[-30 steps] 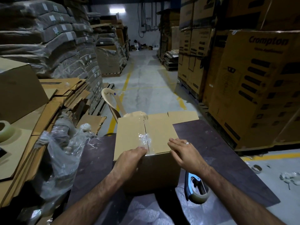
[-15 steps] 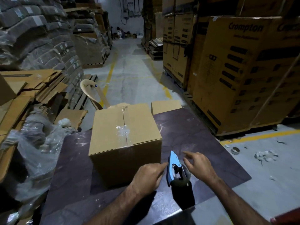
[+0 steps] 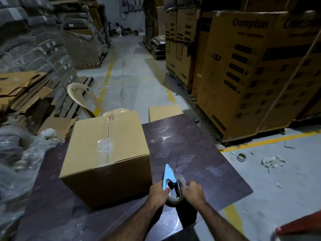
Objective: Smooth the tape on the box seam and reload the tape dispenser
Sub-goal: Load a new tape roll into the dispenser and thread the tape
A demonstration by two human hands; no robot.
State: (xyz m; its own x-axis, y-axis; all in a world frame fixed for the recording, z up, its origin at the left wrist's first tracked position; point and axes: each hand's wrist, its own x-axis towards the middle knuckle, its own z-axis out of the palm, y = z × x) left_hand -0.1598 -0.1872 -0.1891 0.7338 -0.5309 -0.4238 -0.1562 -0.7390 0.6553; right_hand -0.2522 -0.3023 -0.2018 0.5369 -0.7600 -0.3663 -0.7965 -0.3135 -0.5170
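Left hand [image 3: 159,193] is curled around the left side of the tape dispenser [image 3: 168,174], fingers closed on its pale blue frame; right hand [image 3: 194,190] is curled against the right side of the tape roll [image 3: 174,200] seated in it, gripping it; the dispenser stands on edge at the near part of the dark worktop [image 3: 191,150], its pointed blue tip aimed away from the person; whether it rests on the surface or is lifted cannot be told; the roll looks clear and brownish. Just left of the hands the cardboard box [image 3: 97,140] stands on the worktop, flaps closed; clear tape [image 3: 105,147] runs along its top seam, glossy and wrinkled in a patch near the middle, flatter toward the far edge. Past the worktop's far edge sits a smaller box [image 3: 165,112]; a plastic chair [image 3: 81,96] leans behind the taped box; tall cartons marked Crompton [image 3: 251,75] stand to the right.
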